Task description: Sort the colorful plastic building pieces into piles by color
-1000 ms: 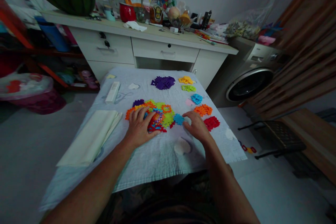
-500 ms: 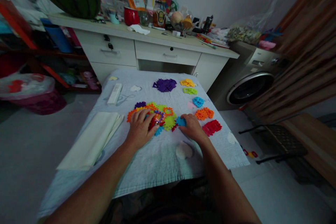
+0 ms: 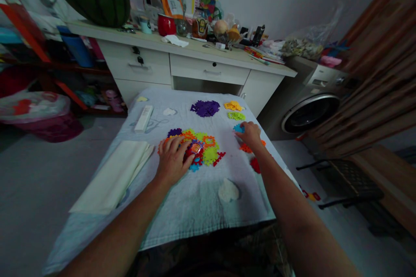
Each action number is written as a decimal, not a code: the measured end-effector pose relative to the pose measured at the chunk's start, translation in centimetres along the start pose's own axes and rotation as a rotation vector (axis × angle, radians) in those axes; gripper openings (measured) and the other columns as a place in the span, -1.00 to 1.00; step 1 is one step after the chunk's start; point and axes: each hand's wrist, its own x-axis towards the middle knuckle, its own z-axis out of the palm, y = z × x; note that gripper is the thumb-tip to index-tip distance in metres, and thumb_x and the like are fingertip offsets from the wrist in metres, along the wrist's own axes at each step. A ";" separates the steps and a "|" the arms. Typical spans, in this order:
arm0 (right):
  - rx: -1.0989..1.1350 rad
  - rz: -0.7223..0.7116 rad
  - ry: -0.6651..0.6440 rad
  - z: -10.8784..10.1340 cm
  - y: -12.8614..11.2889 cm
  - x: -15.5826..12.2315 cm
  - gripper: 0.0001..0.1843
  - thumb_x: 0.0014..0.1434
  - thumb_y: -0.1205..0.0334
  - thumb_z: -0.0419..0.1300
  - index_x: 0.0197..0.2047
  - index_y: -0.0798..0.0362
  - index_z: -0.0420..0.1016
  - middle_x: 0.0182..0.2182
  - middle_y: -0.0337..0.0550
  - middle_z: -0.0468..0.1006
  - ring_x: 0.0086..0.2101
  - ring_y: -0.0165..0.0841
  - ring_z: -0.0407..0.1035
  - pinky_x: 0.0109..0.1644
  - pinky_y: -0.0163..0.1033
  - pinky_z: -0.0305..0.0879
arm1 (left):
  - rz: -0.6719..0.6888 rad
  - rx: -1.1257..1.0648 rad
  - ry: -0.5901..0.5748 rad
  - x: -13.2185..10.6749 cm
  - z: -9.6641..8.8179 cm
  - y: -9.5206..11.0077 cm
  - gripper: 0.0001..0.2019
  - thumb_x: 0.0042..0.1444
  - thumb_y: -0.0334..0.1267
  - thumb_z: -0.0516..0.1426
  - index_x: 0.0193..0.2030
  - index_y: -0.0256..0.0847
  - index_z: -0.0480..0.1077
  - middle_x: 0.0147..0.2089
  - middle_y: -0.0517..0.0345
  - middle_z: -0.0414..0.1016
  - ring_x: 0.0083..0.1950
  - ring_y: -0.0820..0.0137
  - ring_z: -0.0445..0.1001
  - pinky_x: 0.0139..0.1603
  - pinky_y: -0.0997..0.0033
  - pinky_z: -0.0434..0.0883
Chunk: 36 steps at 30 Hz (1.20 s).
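The fingers of the left hand [image 3: 172, 160] are spread and slightly curled over the near left part of a mixed heap of plastic pieces [image 3: 210, 156], the thumb held apart from them beside a shiny round piece [image 3: 196, 149] in red and purple with an orange middle. The fingers and thumb of the right hand [image 3: 251, 135] are bent down at a small group of bright blue pieces [image 3: 238, 128]; whether they have closed on one cannot be told. The heap lies mid-table, its pieces flat, toothed along the edges and vivid: lime green to the right, an orange square frame [image 3: 209, 140] with an open centre, dark purple at the far left corner, light blue at the near edge. A red triangular piece [image 3: 219, 159] lies at its right side. Beyond the right hand sit single-colour piles, lime [image 3: 236, 116], yellow [image 3: 233, 105] and a broader deep purple one [image 3: 205, 108]; orange [image 3: 246, 147] and red [image 3: 255, 165] ones show partly behind the wrist and forearm. Farther left on the pale blue tablecloth [image 3: 195, 203] are a slim white box [image 3: 144, 119] and a folded cream cloth [image 3: 112, 177].
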 end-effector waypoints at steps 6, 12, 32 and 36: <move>-0.114 0.063 -0.001 1.3 -0.7 1.3 -0.56 0.18 0.05 0.27 0.07 0.07 0.48 0.03 0.15 0.46 0.05 0.02 0.26 0.08 0.06 0.16 | 0.014 0.003 0.019 0.0 0.1 -0.3 -0.62 0.22 -0.05 0.10 0.11 -0.13 0.42 0.24 -0.09 0.37 0.28 0.03 0.24 0.32 -0.15 0.08; -0.069 0.056 0.067 1.5 -2.3 0.4 -0.61 0.19 0.09 0.26 0.04 0.06 0.51 0.07 0.16 0.43 0.08 0.03 0.24 0.09 0.05 0.16 | -0.001 -0.013 0.022 0.0 0.2 -0.3 -0.62 0.20 -0.06 0.12 0.11 -0.12 0.42 0.24 -0.08 0.36 0.29 0.03 0.24 0.33 -0.13 0.08; 0.400 -0.524 -0.148 4.7 -7.2 -3.8 -0.65 0.17 0.28 0.24 0.04 0.10 0.50 0.00 -0.02 0.52 0.01 -0.25 0.35 0.15 -0.14 0.15 | -0.046 0.003 0.001 0.2 0.3 -0.9 -0.57 0.15 -0.01 0.16 0.11 -0.12 0.40 0.26 -0.09 0.32 0.28 0.03 0.23 0.30 -0.09 0.11; 0.429 -0.499 -0.081 5.4 -7.4 -3.9 -0.78 0.23 0.29 0.20 -0.05 0.09 0.53 -0.04 -0.02 0.55 -0.02 -0.26 0.36 0.13 -0.16 0.16 | -0.064 -0.010 -0.002 0.2 0.4 -1.0 -0.56 0.15 0.01 0.16 0.12 -0.12 0.41 0.27 -0.10 0.31 0.28 0.01 0.22 0.28 -0.11 0.13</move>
